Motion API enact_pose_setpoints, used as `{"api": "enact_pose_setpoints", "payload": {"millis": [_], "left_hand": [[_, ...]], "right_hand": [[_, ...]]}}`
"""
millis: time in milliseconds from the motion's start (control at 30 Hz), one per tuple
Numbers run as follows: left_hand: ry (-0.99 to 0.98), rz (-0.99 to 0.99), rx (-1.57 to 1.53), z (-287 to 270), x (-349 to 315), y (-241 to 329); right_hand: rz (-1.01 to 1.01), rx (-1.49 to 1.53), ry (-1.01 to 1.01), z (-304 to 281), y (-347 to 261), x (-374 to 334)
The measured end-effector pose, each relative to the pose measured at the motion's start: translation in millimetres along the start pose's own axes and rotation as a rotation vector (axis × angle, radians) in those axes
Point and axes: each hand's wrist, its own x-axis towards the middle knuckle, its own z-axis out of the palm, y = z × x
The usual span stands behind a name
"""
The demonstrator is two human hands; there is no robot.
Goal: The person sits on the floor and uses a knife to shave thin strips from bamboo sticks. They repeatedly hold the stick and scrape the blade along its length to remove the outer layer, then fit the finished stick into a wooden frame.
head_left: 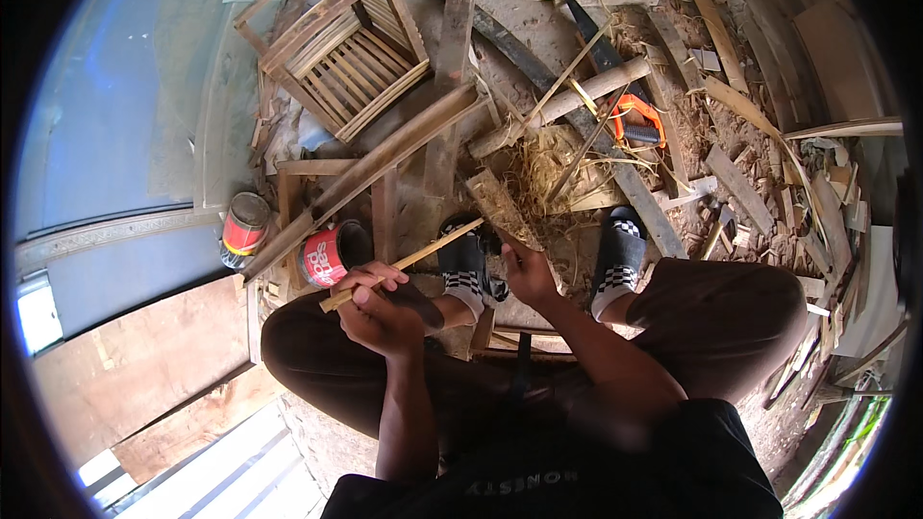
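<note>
The work looks partway along, judging by what lies around the grip. The left hand (385,317) holds a slim, pale stick (437,243) pinched between thumb and curled fingers near its lower end; the stick slants up and to the right from that hold, its far tip reaching toward the right hand (529,274), and it is joined to nothing. The right hand's fingers are curled in, but whether they close on a tool or on anything else cannot be told. Just beyond the right hand stands a rough-ended wood block (505,211), and past it a heap of shavings (543,168), which suggests that a fair amount of shaping is done. The stick looks narrow and fairly straight, so its rough shaping is probably done too; how smooth its faces are is too small to judge, so some trimming may be left. Farther out beyond the right hand lies a saw (642,101) with an orange handle, apart from both hands. Well beyond the left hand, a slatted wooden frame (365,62) already has its row of slats in place. Near the left hand, on its far left side, sits a red can (322,255).
</note>
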Motion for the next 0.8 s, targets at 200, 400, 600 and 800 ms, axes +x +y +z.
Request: {"api": "enact_pose_setpoints", "payload": {"millis": [200,400,600,800], "left_hand": [[0.001,-0.021,-0.006,1.3,1.7,-3.6],[-0.025,-0.024,0.033,3.6,1.9,-0.1],[0.033,-0.055,0.06,4.2,4.8,-3.7],[0.061,-0.101,0.046,-0.4,3.1,-8.7]], "right_hand": [[-0.015,-0.037,0.063,-2.5,20.6,3.6],[-0.084,0.06,0.006,7.1,5.7,5.5],[0.124,-0.033,0.038,2.7,54.7,13.0],[-0.08,-0.008,0.026,13.0,52.2,17.3]]}}
